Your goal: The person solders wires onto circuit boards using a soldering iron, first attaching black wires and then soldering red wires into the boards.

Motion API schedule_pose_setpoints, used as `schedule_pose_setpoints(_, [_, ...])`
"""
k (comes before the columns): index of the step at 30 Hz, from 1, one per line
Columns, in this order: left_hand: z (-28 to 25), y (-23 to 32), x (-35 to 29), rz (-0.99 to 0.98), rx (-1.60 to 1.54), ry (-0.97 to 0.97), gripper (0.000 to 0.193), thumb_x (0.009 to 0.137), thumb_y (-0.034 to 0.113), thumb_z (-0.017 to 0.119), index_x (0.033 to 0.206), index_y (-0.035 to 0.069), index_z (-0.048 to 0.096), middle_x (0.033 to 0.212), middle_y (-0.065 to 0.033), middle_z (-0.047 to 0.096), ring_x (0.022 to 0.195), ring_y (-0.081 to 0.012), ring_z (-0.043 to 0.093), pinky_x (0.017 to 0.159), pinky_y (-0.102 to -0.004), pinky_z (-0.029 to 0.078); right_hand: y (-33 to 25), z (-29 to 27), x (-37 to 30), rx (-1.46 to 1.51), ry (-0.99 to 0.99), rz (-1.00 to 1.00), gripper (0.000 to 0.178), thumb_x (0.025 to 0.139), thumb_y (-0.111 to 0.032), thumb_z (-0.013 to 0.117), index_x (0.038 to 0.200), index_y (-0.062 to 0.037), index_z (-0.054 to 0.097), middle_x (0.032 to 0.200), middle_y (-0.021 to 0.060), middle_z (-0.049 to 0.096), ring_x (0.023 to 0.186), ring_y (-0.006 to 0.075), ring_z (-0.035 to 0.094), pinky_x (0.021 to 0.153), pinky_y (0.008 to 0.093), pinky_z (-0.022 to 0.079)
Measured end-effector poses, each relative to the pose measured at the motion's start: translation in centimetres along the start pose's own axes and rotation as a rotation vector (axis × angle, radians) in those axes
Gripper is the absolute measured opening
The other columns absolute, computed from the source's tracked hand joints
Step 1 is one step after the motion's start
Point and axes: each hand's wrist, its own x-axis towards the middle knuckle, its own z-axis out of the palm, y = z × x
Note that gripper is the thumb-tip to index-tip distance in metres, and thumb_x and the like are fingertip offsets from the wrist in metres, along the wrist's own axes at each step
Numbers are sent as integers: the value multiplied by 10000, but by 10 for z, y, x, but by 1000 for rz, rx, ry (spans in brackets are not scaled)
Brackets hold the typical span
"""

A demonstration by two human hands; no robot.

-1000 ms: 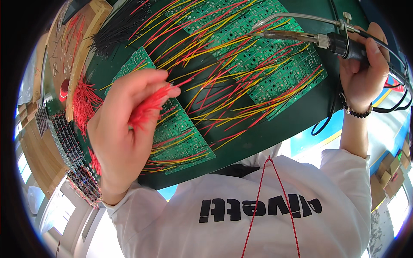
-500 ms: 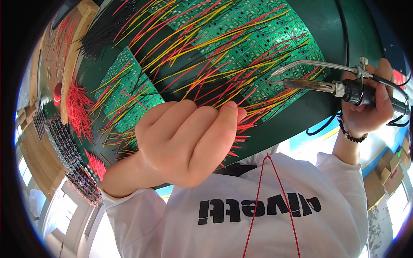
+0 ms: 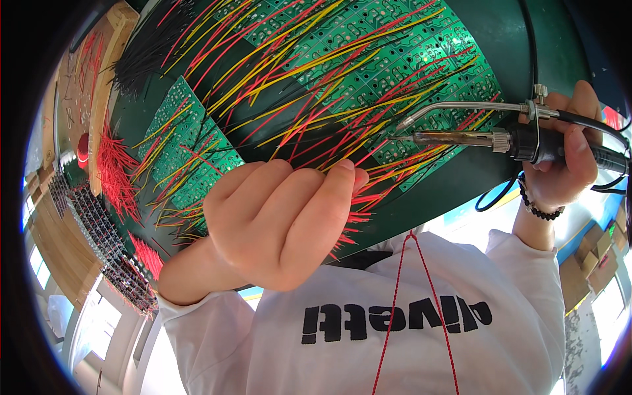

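Observation:
My left hand (image 3: 276, 220) is closed in a pinch, low over the near edge of a large green circuit board (image 3: 431, 43). From its thumb and fingertip a thin red wire (image 3: 375, 153) runs toward the board. My right hand (image 3: 566, 155) grips a soldering iron (image 3: 461, 139) with a black handle. The iron's tip points left, just above the board near that wire. A bent metal feed tube (image 3: 467, 105), clamped to the iron, ends close to its tip. Many red, yellow and black wires (image 3: 329, 49) stretch across the board; some pass behind my left hand.
A smaller wired green board (image 3: 181, 99) lies to the left. Beyond it are bundles of black wires (image 3: 148, 52) and red wires (image 3: 117, 174), beside a wooden strip (image 3: 102, 125). Stacked wired boards (image 3: 99, 220) sit further left. A black cable (image 3: 528, 39) crosses the green work surface at right.
The soldering iron and feed tube have shifted slightly left and down. My left hand has moved a little left, still pinched. The boards and wires appear slightly further left in the view.

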Motion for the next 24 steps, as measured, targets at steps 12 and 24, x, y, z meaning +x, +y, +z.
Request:
schedule_pose_setpoints(12, [-2,1,-1,-9,-28,-21,170,705,58,664,802,-27,554,513,0,404,389,-99,358,316,-197,253,5,-10,-3,23,-5,-19,389,769,-213,436,996,99,383,720,170,534,369,32,302,362,146,287])
schedule_pose_setpoints(24, [-2,1,-3,-20,-33,-40,160,704,51,657,798,-26,553,515,-7,417,390,-108,371,319,-199,266,7,-8,2,160,-209,-167,259,747,-192,442,860,30,371,713,194,534,395,74,334,400,200,316])
